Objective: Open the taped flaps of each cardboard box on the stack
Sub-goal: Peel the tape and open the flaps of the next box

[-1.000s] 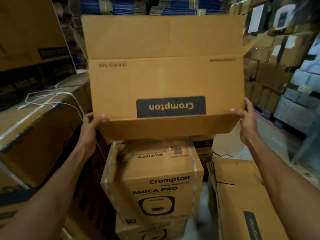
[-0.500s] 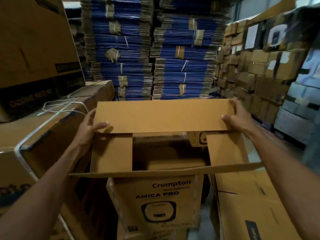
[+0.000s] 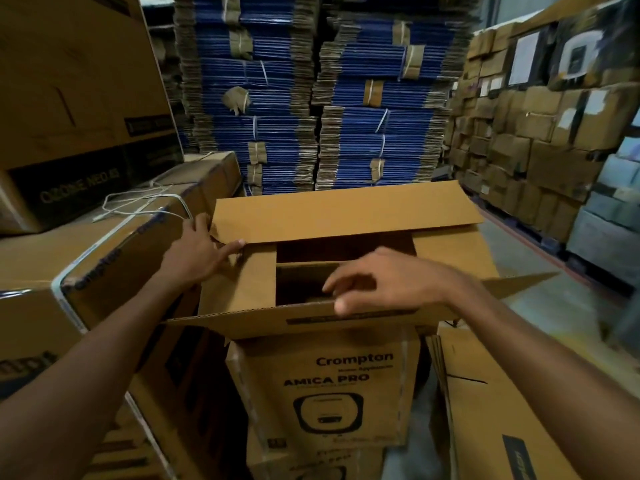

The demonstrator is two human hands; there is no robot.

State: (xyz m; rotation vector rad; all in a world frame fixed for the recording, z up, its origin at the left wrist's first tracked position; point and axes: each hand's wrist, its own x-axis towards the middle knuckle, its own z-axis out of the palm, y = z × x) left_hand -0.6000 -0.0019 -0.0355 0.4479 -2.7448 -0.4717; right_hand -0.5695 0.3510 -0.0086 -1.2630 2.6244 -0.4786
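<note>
Box [image 3: 446, 258] sits at the frame's centre on a printed carton [image 3: 322, 386] at 6 o'clock, its top open with the far flap [image 3: 346, 216] tilted back and the near flap [image 3: 277, 322] folded out toward the person. From 9 o'clock, past a big carton [image 3: 69, 258] with loose white cord [image 3: 138, 206] on it, the left hand [image 3: 197, 251] lies spread, its straight fingers touching the box's left corner. The right hand [image 3: 391, 282] hangs over the near edge with fingers loosely bent and thumb on the flap, whether gripping I cannot tell; a flattened carton [image 3: 485, 410] lies at 4 o'clock.
</note>
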